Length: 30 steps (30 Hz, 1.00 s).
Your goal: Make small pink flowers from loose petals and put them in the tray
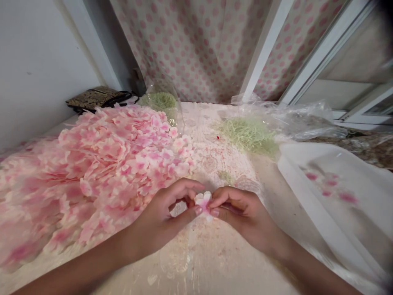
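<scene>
Between my two hands is a small artificial flower (203,201), white at the petal edges and pink at its centre. My left hand (172,215) pinches its left side between thumb and forefinger. On the opposite side, the thumb and forefinger of my right hand (242,215) grip it too. Both hands are held low over the table's near middle. A large heap of pink and white artificial blossoms (101,164) spreads to the left of my left hand. To the right of my right hand stands a white tray (299,196) with several pink-centred flowers (331,186) in it.
Pale green shredded filler (250,133) lies toward the back, near crumpled clear plastic (301,116). Another clear bag (162,98) with green filler stands behind the heap. A dark patterned pouch (95,97) sits at the back left. Behind the table hangs a dotted curtain (196,45).
</scene>
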### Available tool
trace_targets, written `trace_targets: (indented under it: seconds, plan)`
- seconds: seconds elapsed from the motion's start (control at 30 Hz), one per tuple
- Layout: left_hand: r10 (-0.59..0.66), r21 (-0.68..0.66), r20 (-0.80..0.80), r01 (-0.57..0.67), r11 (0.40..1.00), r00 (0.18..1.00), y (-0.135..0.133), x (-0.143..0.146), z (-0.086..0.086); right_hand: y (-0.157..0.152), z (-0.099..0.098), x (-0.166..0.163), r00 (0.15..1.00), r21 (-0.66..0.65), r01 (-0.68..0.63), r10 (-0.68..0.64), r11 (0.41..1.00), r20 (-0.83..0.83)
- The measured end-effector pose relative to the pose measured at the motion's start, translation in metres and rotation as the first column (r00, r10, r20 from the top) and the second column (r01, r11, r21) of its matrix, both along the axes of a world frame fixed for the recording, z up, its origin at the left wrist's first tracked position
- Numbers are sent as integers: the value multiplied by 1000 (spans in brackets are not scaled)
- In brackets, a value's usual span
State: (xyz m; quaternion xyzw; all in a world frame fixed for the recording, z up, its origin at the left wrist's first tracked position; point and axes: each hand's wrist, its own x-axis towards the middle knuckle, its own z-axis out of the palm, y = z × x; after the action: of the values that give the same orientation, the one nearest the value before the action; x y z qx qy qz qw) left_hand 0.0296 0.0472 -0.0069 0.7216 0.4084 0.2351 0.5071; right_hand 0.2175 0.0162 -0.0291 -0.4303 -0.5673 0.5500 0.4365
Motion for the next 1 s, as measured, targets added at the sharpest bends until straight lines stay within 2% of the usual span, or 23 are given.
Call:
trace_targets:
  seconds: [0.17, 0.3, 0.4, 0.57, 0.8, 1.0]
  plan:
    - [54, -84, 62, -49, 995, 997, 0, 2, -7, 0, 1, 2, 999, 29, -23, 24, 999, -41]
    - [71, -50, 17, -70, 996, 997, -1, 3, -8, -3, 0, 2, 1000, 77, -17, 17, 997, 3]
    - [51, -46, -34, -52, 998, 998, 0, 4, -4, -5, 0, 1, 999, 75, -13, 10, 997, 41]
    - [23, -73, -27, -25, 997, 999, 0, 5, 0, -5, -1, 0, 998, 81, 32, -36, 996, 46]
    - [-28, -97, -30, 25, 995, 999, -2, 3, -5, -3, -3, 1, 994, 112, 61, -71, 992, 84]
    - [-52, -103, -44, 47, 994, 998, -2, 4, -10, -2, 0, 1, 999, 129, 30, -32, 991, 15]
